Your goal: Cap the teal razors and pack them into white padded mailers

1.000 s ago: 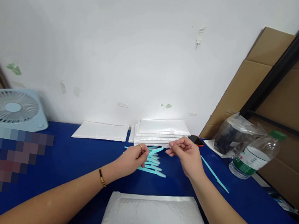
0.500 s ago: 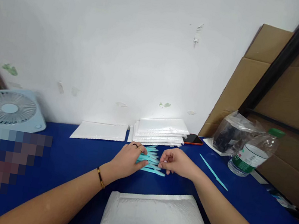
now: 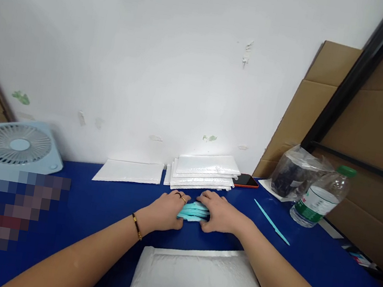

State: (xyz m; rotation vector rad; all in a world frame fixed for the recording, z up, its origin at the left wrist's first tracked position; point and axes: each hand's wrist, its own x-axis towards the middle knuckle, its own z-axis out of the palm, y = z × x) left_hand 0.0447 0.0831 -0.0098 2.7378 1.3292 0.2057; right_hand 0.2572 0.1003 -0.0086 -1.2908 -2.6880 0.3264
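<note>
Several turquoise plastic sticks lie bunched side by side on the blue table. My left hand is closed round their left ends, and my right hand grips their right ends between thumb and fingers. The palms hide the tips of the bunch. One more turquoise stick lies by itself to the right of my right forearm. Nearest me, between my forearms, is a padded silvery-white mailer.
Against the wall are stacked white envelopes, a flat white envelope and a phone. A bagged dark item and a green-capped bottle stand at the right. A light blue fan is at the left.
The spread sticks are now gathered into a tighter bunch. My right hand has gone from pinching at their edge to gripping their right ends. The camera view has shifted slightly.
</note>
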